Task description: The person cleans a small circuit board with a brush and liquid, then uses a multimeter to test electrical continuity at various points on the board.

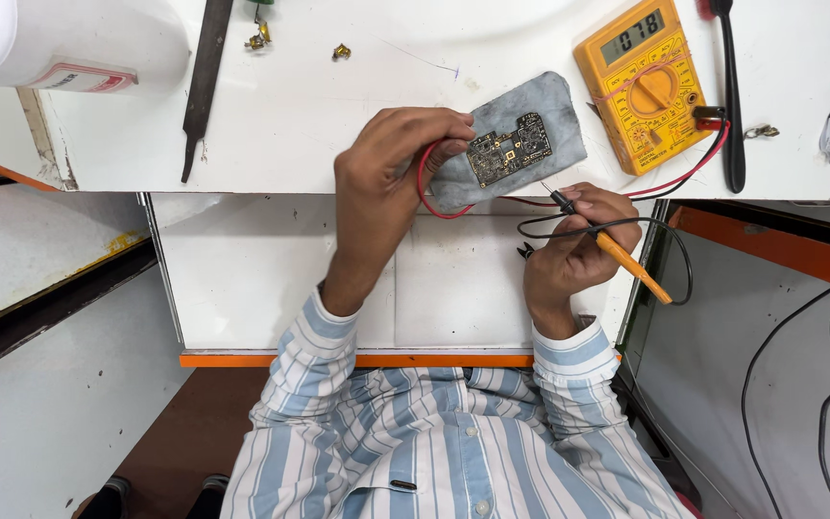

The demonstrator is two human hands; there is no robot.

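Striped sleeves [434, 423] lead to left hand [391, 178] pinching red wire [423, 183], right hand [573, 245] gripping orange probe [631, 264].

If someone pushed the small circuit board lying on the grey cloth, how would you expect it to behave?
The circuit board looks thin and flat, so it is probably light and stiff, and would slide rather than roll. It lies on a soft grey cloth, which may drag along with it. Its exposed components suggest it is fragile.
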